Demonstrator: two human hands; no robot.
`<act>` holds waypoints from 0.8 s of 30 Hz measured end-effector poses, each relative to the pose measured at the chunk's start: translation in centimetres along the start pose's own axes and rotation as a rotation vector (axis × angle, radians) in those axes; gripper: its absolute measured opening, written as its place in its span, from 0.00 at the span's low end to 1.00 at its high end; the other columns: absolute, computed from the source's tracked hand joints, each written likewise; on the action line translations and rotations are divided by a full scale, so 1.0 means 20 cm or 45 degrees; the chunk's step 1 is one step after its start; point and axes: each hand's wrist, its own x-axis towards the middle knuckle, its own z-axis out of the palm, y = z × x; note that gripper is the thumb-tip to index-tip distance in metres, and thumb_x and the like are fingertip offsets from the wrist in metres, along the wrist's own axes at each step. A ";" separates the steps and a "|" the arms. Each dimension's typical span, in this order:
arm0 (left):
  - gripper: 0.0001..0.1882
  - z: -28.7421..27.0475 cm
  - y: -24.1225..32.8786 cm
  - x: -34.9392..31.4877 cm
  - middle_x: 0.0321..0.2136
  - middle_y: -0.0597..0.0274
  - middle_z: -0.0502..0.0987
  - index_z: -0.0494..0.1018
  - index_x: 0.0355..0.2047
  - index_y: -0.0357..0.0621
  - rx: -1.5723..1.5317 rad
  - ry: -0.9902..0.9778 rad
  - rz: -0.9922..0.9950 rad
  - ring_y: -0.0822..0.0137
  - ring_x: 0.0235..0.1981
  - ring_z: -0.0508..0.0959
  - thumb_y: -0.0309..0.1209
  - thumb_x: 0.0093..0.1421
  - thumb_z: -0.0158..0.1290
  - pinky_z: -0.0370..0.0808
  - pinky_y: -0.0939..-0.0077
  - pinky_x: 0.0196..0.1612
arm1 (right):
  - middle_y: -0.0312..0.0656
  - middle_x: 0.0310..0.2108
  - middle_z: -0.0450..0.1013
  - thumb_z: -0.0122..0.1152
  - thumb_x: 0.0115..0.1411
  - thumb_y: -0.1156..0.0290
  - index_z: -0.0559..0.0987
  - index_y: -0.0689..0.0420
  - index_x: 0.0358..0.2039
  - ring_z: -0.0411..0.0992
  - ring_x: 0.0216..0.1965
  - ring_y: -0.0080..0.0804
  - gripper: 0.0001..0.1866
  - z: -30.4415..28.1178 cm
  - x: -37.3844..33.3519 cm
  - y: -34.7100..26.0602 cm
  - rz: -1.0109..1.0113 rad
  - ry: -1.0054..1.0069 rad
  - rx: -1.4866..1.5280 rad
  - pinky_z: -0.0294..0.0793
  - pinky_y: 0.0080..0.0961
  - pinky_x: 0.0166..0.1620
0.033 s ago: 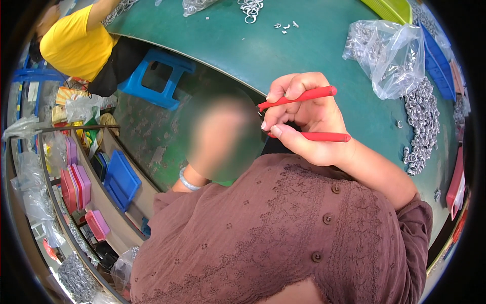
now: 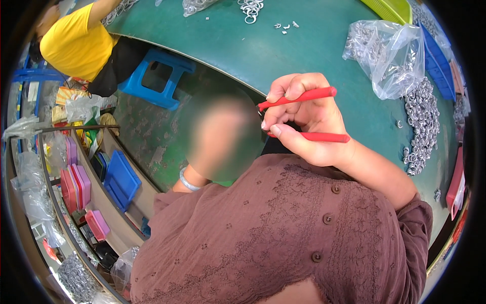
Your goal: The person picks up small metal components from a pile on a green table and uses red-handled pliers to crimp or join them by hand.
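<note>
My right hand [image 2: 324, 121] is closed around a pair of red-handled pliers [image 2: 309, 95], held at the near edge of the green table. The two handles stand apart, one under the curled fingers and the other along the thumb. The jaws point left toward my left hand, and their tips are hidden. My left hand [image 2: 215, 134] is raised beside the pliers, a pale bangle [image 2: 188, 181] on its wrist. A blur covers its fingers, so whether they hold anything does not show.
On the green table [image 2: 228, 45] lie a clear bag of metal parts [image 2: 387, 55] and a pile of small silvery rings [image 2: 421, 129]. A blue stool [image 2: 174, 66] stands by a person in a yellow shirt [image 2: 78, 43]. Shelving at left holds coloured trays [image 2: 121, 180].
</note>
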 end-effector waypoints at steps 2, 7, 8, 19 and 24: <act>0.08 0.00 0.00 -0.01 0.31 0.59 0.71 0.72 0.35 0.35 0.000 0.024 -0.001 0.71 0.30 0.70 0.25 0.55 0.50 0.67 0.82 0.33 | 0.43 0.41 0.57 0.50 0.47 0.88 0.57 0.55 0.43 0.69 0.34 0.26 0.24 0.02 0.00 0.00 -0.113 -0.002 -0.165 0.70 0.18 0.35; 0.09 0.00 0.00 -0.01 0.32 0.60 0.71 0.72 0.36 0.34 0.052 0.005 0.015 0.73 0.32 0.70 0.25 0.56 0.49 0.67 0.83 0.35 | 0.43 0.41 0.57 0.50 0.48 0.88 0.57 0.55 0.44 0.69 0.34 0.26 0.24 0.01 -0.01 0.00 -0.031 0.000 -0.060 0.70 0.18 0.35; 0.09 0.00 0.00 -0.01 0.32 0.60 0.71 0.72 0.36 0.34 0.051 0.004 0.015 0.73 0.32 0.70 0.25 0.56 0.49 0.67 0.83 0.35 | 0.43 0.41 0.57 0.50 0.48 0.88 0.57 0.55 0.44 0.69 0.34 0.26 0.24 0.01 -0.01 0.00 -0.051 0.001 -0.092 0.70 0.18 0.35; 0.10 0.01 -0.03 -0.03 0.34 0.60 0.71 0.71 0.38 0.35 -0.101 0.047 -0.074 0.73 0.33 0.70 0.26 0.56 0.49 0.67 0.83 0.36 | 0.42 0.41 0.57 0.50 0.47 0.88 0.58 0.55 0.43 0.69 0.34 0.26 0.24 0.01 0.00 0.00 -0.079 -0.013 -0.106 0.70 0.19 0.35; 0.10 0.00 -0.01 -0.02 0.34 0.60 0.71 0.71 0.38 0.35 -0.092 0.015 -0.093 0.73 0.33 0.70 0.26 0.56 0.49 0.67 0.83 0.36 | 0.43 0.41 0.57 0.50 0.47 0.88 0.58 0.55 0.43 0.69 0.33 0.26 0.23 0.02 0.00 0.00 -0.137 -0.011 -0.204 0.71 0.19 0.35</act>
